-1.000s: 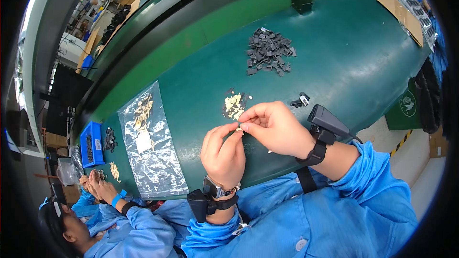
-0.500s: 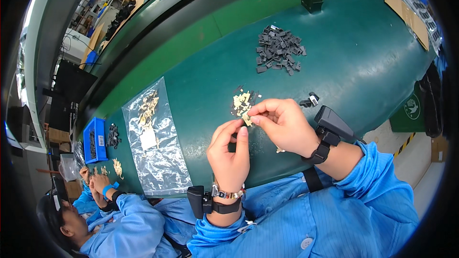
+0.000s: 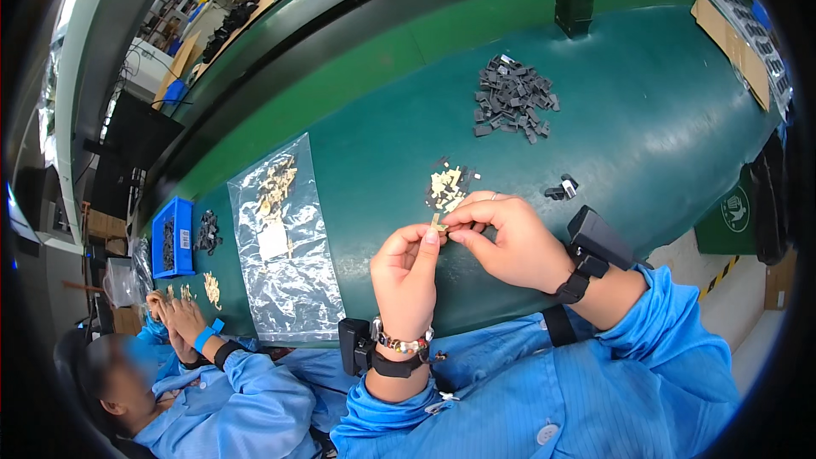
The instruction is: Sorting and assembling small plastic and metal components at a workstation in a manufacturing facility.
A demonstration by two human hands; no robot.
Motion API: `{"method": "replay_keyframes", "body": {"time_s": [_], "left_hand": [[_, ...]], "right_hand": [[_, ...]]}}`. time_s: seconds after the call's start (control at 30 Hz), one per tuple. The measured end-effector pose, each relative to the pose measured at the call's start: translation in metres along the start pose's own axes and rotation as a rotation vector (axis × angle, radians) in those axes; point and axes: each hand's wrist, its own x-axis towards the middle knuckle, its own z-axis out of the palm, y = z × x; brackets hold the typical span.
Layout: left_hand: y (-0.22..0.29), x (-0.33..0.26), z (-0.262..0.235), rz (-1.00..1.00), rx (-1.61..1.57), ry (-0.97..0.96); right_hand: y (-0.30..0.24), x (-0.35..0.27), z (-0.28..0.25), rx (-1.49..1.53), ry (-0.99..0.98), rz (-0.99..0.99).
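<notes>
A small flat cream-yellow piece [image 3: 436, 222] sits upright between the thumb and forefinger of my left hand [image 3: 406, 268]. My right hand [image 3: 517, 242] is closed in a pinch at the right edge of this piece; whether its fingertips grip the piece or something tiny is too small to tell. Just beyond the fingers lies a loose heap of cream-yellow pieces [image 3: 447, 187], with dark bits around it. Farther back is a bigger pile of dark grey plastic parts [image 3: 514, 100]. A few grey and black parts [image 3: 563, 188] rest beyond my right wrist.
Left of my hands, a clear plastic bag [image 3: 293, 280] lies flat with cream pieces on or in it. A blue bin [image 3: 184, 238] of dark parts stands farther left, near a co-worker's hands [image 3: 180, 319]. A dark post [image 3: 576, 0] rises at the back.
The view has shifted slightly. My fingers have drawn a little nearer to me, away from the cream heap, and the held piece now points up from my left fingertips.
</notes>
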Motion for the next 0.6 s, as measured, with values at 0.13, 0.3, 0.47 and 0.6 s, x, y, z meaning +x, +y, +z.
{"method": "replay_keyframes", "body": {"time_s": [0.13,0.3,0.47,0.6], "left_hand": [[0.006,-0.004,-0.002,-0.022,0.06,0.034],[0.003,-0.01,-0.002,0.002,0.07,-0.004],[0.006,-0.017,-0.009,0.043,0.245,-0.075],[0.013,-0.022,-0.006,-0.051,-0.057,-0.069]], "right_hand": [[-0.009,-0.001,0.004,-0.073,0.13,-0.079],[-0.02,-0.001,0.004,-0.432,0.123,-0.363],[-0.015,-0.005,0.008,-0.223,0.066,-0.245],[-0.025,-0.008,0.011,-0.028,0.084,-0.03]]}}
